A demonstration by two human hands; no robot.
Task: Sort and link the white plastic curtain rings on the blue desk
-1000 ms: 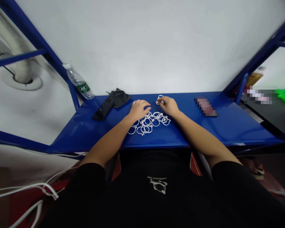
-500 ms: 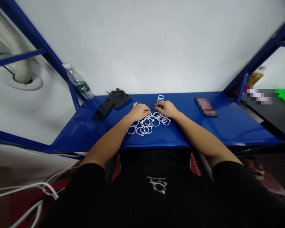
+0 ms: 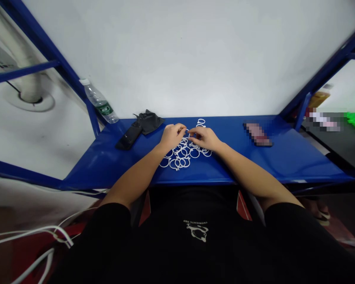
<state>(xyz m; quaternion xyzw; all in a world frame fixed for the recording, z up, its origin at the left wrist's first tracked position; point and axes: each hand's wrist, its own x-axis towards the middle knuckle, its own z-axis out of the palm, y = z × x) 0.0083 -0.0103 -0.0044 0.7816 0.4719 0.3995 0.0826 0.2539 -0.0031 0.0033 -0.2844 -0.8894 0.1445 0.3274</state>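
My left hand [image 3: 172,135] has its thumb and fingers pinched on a thin white plastic ring [image 3: 187,129], just above the pile. From the other side, my right hand [image 3: 206,138] brings its thumb and fingertips together at the same ring, which is partly hidden by the fingers. Under and in front of both hands lies a loose pile of similar white rings [image 3: 182,158], several with small clasp-like knobs. Beyond my right hand, a couple of white rings [image 3: 201,120] lie apart from the pile near the wall.
The blue table [image 3: 130,169] meets a white wall. On the left are a black phone [image 3: 129,138], a crumpled black bag [image 3: 148,121] and a leaning plastic bottle [image 3: 102,105]. A blurred-out phone-like object [image 3: 257,134] lies on the right. Blue frame posts [image 3: 301,112] flank the table.
Both hands have moved slightly away from me and closer together. A ring now shows between their fingertips, lifted from the pile.
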